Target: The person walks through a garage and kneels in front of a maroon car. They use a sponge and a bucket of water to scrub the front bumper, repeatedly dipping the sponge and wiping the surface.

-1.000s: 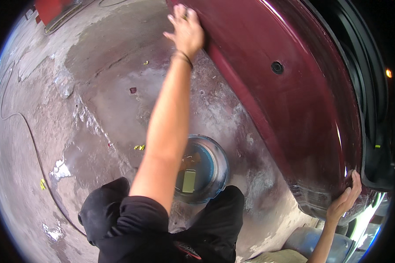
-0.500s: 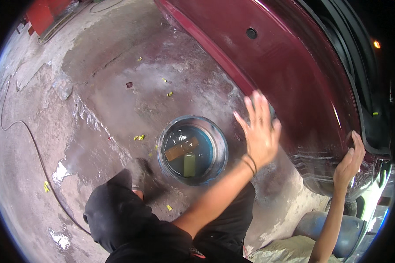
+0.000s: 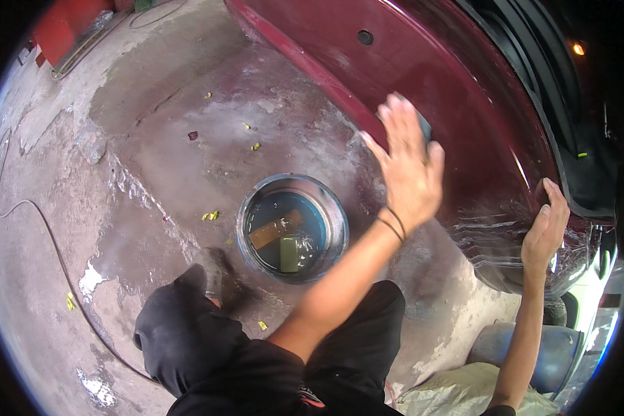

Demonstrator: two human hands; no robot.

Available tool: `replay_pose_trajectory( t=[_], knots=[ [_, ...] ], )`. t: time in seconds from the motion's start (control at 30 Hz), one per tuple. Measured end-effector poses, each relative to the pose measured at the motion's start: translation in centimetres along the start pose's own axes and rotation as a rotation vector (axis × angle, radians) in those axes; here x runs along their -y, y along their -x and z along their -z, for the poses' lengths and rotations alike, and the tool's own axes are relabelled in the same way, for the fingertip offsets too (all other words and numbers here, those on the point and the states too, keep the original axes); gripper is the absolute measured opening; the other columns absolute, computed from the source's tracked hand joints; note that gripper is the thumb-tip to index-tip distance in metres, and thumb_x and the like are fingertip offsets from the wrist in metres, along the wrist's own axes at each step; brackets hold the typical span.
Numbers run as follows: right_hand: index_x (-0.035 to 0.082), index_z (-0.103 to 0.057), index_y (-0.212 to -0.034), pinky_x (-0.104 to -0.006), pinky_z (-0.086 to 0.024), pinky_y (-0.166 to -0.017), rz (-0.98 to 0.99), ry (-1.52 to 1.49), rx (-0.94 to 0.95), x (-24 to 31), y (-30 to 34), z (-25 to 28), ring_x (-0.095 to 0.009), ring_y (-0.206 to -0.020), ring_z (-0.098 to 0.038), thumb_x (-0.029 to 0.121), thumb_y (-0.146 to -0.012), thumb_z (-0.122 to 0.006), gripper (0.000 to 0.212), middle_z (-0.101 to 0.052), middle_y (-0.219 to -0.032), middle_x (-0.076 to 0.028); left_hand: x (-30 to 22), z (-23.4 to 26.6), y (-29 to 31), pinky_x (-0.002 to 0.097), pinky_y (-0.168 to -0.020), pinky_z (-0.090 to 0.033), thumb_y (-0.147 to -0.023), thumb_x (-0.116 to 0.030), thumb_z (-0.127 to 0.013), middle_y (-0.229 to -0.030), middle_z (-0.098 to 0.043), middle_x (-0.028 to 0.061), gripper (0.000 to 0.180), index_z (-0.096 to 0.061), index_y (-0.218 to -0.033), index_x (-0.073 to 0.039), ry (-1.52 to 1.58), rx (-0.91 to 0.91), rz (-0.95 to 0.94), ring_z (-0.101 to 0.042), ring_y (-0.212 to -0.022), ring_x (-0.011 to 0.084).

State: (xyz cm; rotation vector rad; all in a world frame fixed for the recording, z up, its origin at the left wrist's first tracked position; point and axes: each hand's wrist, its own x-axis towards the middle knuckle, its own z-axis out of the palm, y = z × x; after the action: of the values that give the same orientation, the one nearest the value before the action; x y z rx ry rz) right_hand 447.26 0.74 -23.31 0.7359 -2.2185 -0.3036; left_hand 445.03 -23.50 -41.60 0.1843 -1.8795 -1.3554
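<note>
A glossy dark red car body panel [image 3: 457, 118], likely a bumper, runs down the right side, with a round dark hole near its top. My left hand [image 3: 412, 170], with thin dark bands at the wrist, lies on the panel, fingers stretched and a little blurred. Under it is a grey piece that looks like sandpaper [image 3: 425, 128]; only its edge shows past the fingers, the rest being covered. My right hand [image 3: 544, 232] rests against the wet lower right part of the panel, thumb apart from the slightly bent fingers, with nothing seen in it.
A round bucket of water [image 3: 245, 239] stands on the wet concrete floor, left of my left forearm. In it lie a brown block [image 3: 276, 229] and a green block [image 3: 289, 254]. A hose [image 3: 61, 260] crosses the floor; a blue drum [image 3: 555, 353] and pale sack [image 3: 451, 392] are lower right.
My left hand has slid up along the panel with the grey piece under it. The view has shifted slightly; my right hand stays at the panel's lower right.
</note>
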Motion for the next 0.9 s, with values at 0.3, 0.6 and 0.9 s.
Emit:
replay_pose_trajectory(
  t=[0.3,0.6,0.9],
  knots=[
    [0.000,-0.066,-0.138,-0.0449,-0.043,-0.116,-0.010,-0.003,-0.023,0.6,-0.6,0.1,-0.036,-0.134,-0.059,0.019,-0.112,-0.036,0.044,-0.066,-0.142,-0.018,1.9,3.5,-7.7,0.0670,-0.128,0.007,-0.117,-0.039,-0.030,-0.182,-0.007,0.0168,0.066,-0.017,-0.174,-0.008,0.170,-0.247,0.006,0.000,-0.168,0.0370],
    [0.000,-0.067,-0.134,-0.0449,-0.043,-0.115,-0.018,-0.017,-0.037,1.3,-0.7,0.6,-0.037,-0.130,-0.061,0.011,-0.107,-0.042,0.038,-0.067,-0.137,-0.019,4.2,2.6,-7.6,0.0714,-0.126,0.005,-0.118,-0.036,-0.029,-0.182,-0.003,0.0180,0.066,-0.013,-0.173,-0.004,0.132,-0.240,0.071,0.004,-0.168,0.0369],
    [0.001,-0.069,-0.130,-0.0464,-0.047,-0.109,0.025,-0.091,-0.115,1.5,-1.6,-0.1,-0.038,-0.121,-0.064,0.011,-0.103,-0.046,0.037,-0.071,-0.131,-0.019,-6.4,-3.0,6.0,0.0784,-0.122,0.010,-0.103,-0.039,-0.059,-0.182,-0.014,0.0098,0.080,-0.028,-0.172,-0.013,0.075,0.220,-0.420,-0.003,-0.169,0.0312]
  ],
)
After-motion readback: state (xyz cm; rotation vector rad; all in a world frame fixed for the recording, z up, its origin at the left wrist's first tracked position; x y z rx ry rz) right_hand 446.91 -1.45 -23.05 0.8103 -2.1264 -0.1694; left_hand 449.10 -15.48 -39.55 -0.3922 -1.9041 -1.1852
